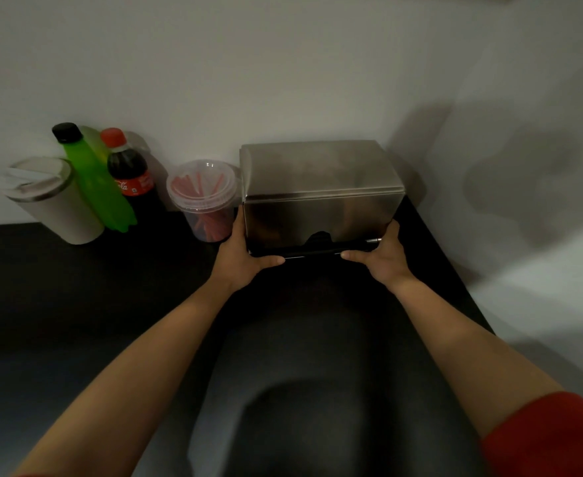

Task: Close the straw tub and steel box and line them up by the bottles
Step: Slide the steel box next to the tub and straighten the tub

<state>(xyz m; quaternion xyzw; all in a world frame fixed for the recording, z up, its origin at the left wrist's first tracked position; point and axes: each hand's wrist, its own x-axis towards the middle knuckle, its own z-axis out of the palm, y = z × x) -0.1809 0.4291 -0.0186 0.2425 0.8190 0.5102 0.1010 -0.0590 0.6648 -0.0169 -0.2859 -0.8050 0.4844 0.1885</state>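
Note:
The steel box [321, 191] stands against the wall with its lid down. My left hand [245, 256] grips its lower left corner and my right hand [381, 258] grips its lower right corner, thumbs along the front bottom edge. Touching the box's left side is the clear straw tub [203, 197], lid on, with red straws inside. Left of the tub stand a cola bottle [130, 173] with a red cap and a green bottle [93, 177] with a black cap.
A white tumbler [54, 201] with a lid stands at the far left beside the green bottle. Everything sits on a dark countertop [76, 287] against a white wall. The counter's right edge runs close to the box's right side.

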